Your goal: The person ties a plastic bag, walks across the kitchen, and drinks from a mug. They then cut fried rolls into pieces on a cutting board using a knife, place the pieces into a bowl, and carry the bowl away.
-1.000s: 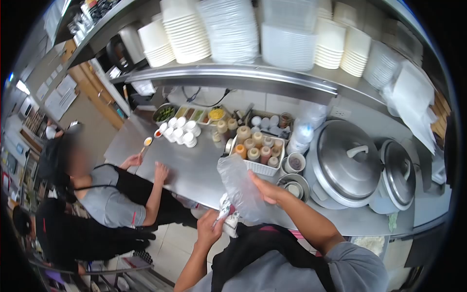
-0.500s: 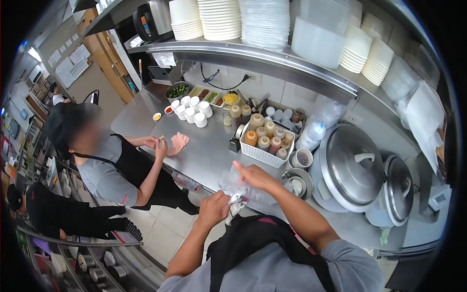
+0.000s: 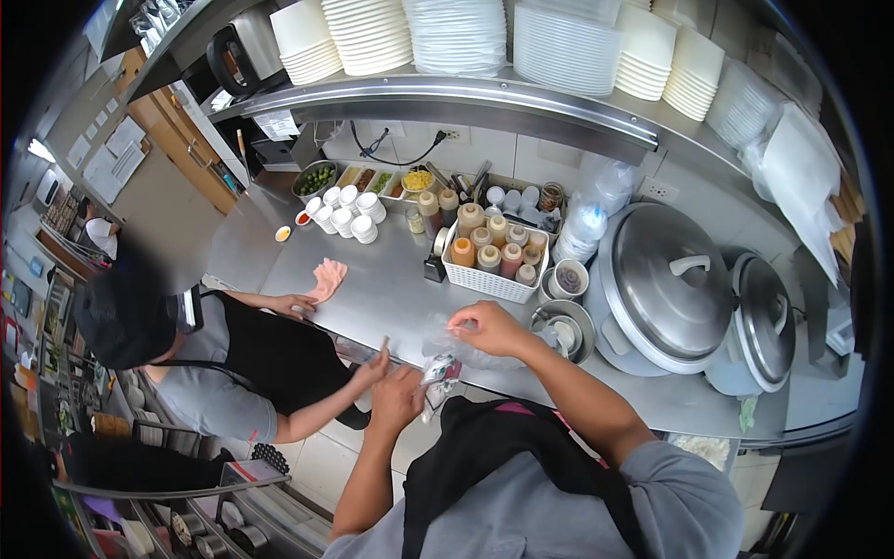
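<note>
My left hand (image 3: 398, 399) is closed at the counter's front edge, gripping a printed plastic packet (image 3: 441, 369) with white and reddish markings. White crumpled material hangs below the packet. My right hand (image 3: 492, 329) is above the counter, thumb and fingers pinched together at a clear plastic bag (image 3: 475, 356). The bag is crumpled and spreads between both hands; its exact edges are hard to make out. Close to my right hand are a metal pot (image 3: 585, 347) with white cups or scoops inside and a white basket (image 3: 494, 283) of sauce bottles.
A co-worker (image 3: 233, 363) stands at left, one hand holding a small thin item near my left hand. A pink cloth (image 3: 326, 281), stacked white cups (image 3: 342, 222) and topping trays (image 3: 377, 180) are on the counter. Large lidded cookers (image 3: 663, 279) stand right; a shelf (image 3: 447, 93) overhangs.
My right hand's extended thumb and fingers have drawn into a pinch. The co-worker has leaned down and moved one hand toward my left hand. My view has shifted slightly.
</note>
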`<state>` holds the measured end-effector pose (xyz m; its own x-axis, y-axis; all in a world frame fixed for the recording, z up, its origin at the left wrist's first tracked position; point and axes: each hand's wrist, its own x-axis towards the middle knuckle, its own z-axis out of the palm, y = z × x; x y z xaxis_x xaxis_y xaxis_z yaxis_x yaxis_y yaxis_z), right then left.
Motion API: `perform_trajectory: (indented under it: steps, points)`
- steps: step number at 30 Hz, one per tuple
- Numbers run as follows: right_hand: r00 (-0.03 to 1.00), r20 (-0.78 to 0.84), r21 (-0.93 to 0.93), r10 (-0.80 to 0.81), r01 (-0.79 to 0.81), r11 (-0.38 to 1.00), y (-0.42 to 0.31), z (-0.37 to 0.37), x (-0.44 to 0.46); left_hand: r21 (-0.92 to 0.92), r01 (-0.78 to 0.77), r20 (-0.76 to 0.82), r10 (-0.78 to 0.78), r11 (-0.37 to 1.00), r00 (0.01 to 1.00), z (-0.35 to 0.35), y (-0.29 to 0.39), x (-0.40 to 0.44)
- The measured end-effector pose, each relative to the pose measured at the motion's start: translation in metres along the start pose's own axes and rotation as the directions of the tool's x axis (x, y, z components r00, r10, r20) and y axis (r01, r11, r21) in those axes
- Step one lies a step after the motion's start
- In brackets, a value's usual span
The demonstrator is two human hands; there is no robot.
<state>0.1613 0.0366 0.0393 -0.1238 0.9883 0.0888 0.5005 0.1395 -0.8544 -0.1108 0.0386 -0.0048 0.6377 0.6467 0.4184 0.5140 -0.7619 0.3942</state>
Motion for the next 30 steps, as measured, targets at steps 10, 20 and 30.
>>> perform_trajectory:
  steps: [10, 20, 30]
  points:
    - [0.972, -0.166, 0.189, 0.164, -0.131, 0.973, 0.017, -0.023, -0.057, -0.261, 0.144, -0.017, -0.154, 0.954, 0.988, -0.062, 0.007, 0.000]
    - [0.974, 0.016, -0.110, 0.225, -0.221, 0.969, 0.009, -0.008, -0.060, -0.421, 0.117, 0.048, -0.107, 0.899, 0.993, -0.103, 0.031, 0.037]
    - [0.971, -0.239, -0.060, 0.020, -0.035, 0.998, -0.036, -0.008, -0.040, -0.496, 0.242, 0.164, -0.184, 0.834, 0.969, -0.101, 0.034, 0.037]
